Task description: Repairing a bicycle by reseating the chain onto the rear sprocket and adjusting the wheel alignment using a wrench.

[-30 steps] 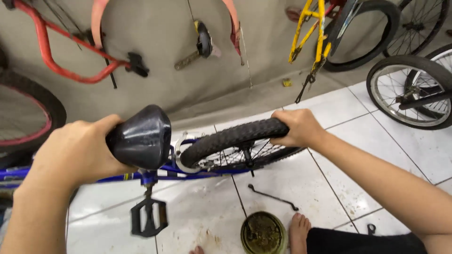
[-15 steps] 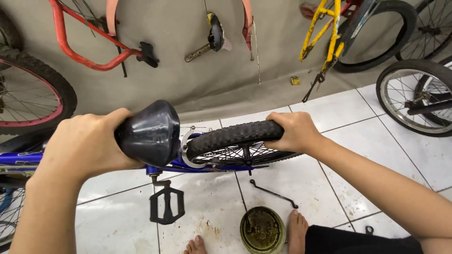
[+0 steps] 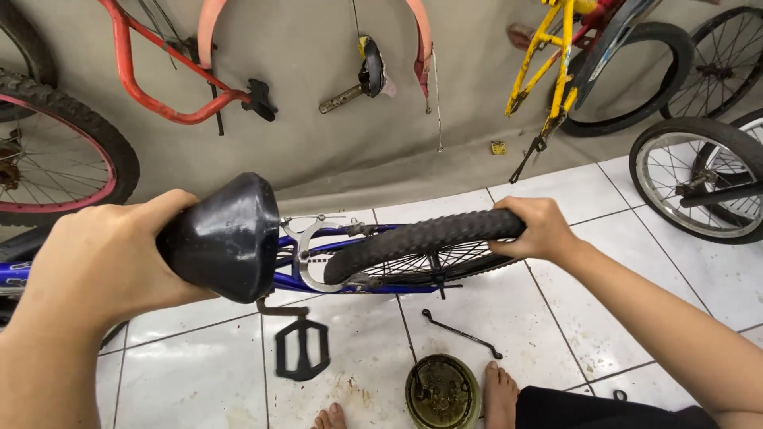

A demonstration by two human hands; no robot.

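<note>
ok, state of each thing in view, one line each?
left hand: gripping the black saddle
right hand: gripping the rear tyre
blue bike frame: upright, held at both ends
black pedal: hanging low above the tiles
round tin: open, on the floor
bent metal tool: lying loose on the tiles

Saddle (image 3: 226, 238) glossy blk plastic; tyre (image 3: 421, 238) knobby matt rubber (floor tiles (image 3: 199, 381) glazed, stained).

We hold the saddle (image 3: 226, 238) left of the rear tyre (image 3: 421, 238); below them, pedal (image 3: 302, 349), wrench (image 3: 461, 332) and tin (image 3: 442, 392) on the floor (image 3: 604, 318).
</note>
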